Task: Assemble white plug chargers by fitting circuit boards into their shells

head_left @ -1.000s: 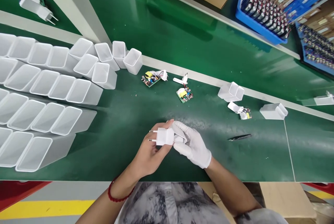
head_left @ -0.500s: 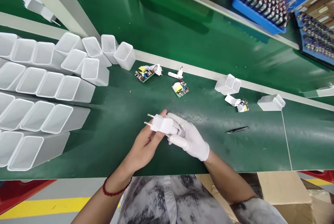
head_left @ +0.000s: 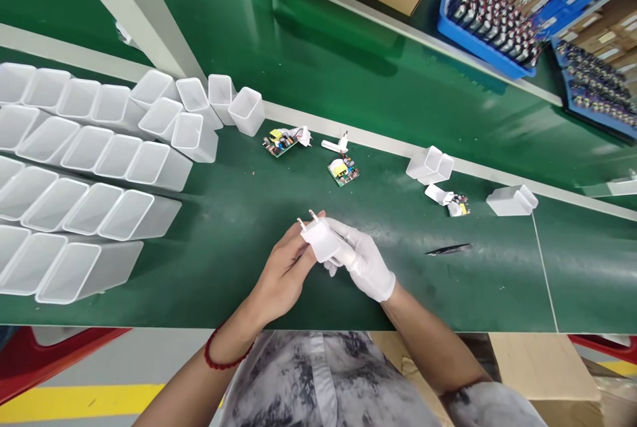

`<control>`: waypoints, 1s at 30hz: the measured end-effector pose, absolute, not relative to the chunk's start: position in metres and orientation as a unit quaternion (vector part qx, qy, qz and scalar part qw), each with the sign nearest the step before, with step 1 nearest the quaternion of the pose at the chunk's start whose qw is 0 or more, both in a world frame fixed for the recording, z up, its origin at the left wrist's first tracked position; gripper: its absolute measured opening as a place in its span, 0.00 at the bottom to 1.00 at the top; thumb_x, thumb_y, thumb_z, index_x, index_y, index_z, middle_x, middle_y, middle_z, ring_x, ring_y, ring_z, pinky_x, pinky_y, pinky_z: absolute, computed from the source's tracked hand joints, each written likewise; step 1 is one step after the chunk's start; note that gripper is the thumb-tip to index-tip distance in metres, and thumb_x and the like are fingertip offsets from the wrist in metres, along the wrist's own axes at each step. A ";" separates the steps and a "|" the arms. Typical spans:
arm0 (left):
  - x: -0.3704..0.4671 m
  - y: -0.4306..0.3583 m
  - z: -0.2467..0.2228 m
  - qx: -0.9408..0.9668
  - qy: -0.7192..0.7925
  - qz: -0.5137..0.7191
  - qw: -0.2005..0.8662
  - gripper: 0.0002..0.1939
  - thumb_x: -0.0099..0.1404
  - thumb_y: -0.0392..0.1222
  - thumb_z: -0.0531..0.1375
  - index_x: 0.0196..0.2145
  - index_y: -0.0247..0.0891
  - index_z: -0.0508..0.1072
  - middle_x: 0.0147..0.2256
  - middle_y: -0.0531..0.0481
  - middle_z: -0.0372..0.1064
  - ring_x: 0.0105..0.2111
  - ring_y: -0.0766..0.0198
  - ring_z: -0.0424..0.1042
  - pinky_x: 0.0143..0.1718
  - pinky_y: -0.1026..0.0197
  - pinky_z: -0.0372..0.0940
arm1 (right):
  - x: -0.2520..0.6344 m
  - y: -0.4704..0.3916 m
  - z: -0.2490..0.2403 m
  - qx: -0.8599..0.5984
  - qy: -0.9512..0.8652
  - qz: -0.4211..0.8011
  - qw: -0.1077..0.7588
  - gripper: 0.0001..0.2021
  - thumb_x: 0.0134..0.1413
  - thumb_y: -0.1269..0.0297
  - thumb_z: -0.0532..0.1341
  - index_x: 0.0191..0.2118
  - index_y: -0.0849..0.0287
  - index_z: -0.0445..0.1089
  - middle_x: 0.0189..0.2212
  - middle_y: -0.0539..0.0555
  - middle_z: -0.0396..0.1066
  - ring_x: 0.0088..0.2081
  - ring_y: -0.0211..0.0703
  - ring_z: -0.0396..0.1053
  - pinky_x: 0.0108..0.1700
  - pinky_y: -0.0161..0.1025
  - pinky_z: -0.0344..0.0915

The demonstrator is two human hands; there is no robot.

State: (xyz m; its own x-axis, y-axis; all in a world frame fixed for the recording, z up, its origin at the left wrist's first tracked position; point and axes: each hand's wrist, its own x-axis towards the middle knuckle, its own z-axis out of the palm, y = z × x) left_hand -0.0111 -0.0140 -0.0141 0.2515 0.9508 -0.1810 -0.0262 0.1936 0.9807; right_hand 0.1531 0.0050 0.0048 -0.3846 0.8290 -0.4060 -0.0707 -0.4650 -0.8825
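Note:
A white two-pin plug piece (head_left: pixel 320 239) is held between both hands near the bench's front, its pins pointing up and left. My bare left hand (head_left: pixel 283 274) grips its left side, with a red bracelet at the wrist. My right hand (head_left: pixel 369 269), in a white glove, has its fingers closed on the lower right end of the piece and hides that part. Beyond the hands lie a circuit board with a yellow component (head_left: pixel 343 170) beside a small white plug (head_left: pixel 343 142), and another board (head_left: pixel 279 142) with a white plug attached.
Rows of open white housings (head_left: pixel 119 215) cover the left side. To the right are black tweezers (head_left: pixel 448 249), a board with white parts (head_left: pixel 458 205), upright housings (head_left: pixel 430 165) and a lying one (head_left: pixel 511 200). A blue bin (head_left: pixel 478 46) sits on the shelf above.
The plug piece has turned in my hands, so its pins point more upward. Both hands stay close together around it. The camera view has shifted slightly.

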 end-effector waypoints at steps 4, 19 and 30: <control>-0.009 -0.008 -0.006 0.511 0.469 0.383 0.609 0.19 0.70 0.52 0.55 0.53 0.43 0.74 0.55 0.45 0.68 0.52 0.57 0.70 0.51 0.60 0.66 | 0.164 0.008 0.008 -0.451 -0.406 0.741 0.289 0.35 0.54 0.45 0.65 0.61 0.60 0.61 0.32 0.52 0.70 0.30 0.38 0.67 0.33 0.37 0.68; -0.002 0.001 0.014 0.563 0.538 0.335 0.530 0.20 0.70 0.56 0.52 0.45 0.41 0.76 0.38 0.48 0.67 0.40 0.60 0.71 0.42 0.60 0.69 | 0.172 0.003 0.013 -0.480 -0.561 0.592 0.324 0.29 0.56 0.46 0.62 0.58 0.58 0.66 0.43 0.57 0.72 0.40 0.46 0.70 0.44 0.45 0.69; -0.004 -0.006 0.045 0.597 0.488 0.418 0.480 0.24 0.64 0.45 0.61 0.58 0.44 0.69 0.39 0.50 0.66 0.31 0.67 0.71 0.34 0.61 0.72 | 0.182 0.018 0.030 -0.468 -0.290 0.692 0.467 0.23 0.50 0.53 0.61 0.50 0.61 0.72 0.33 0.55 0.74 0.21 0.38 0.62 0.18 0.35 0.56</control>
State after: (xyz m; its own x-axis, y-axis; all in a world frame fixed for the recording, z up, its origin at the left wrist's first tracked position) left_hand -0.0038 -0.0057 0.0454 0.1740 0.9843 0.0303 0.1821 -0.0624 0.9813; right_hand 0.1816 0.0181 0.0295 -0.1250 0.9179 -0.3767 -0.3759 -0.3952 -0.8382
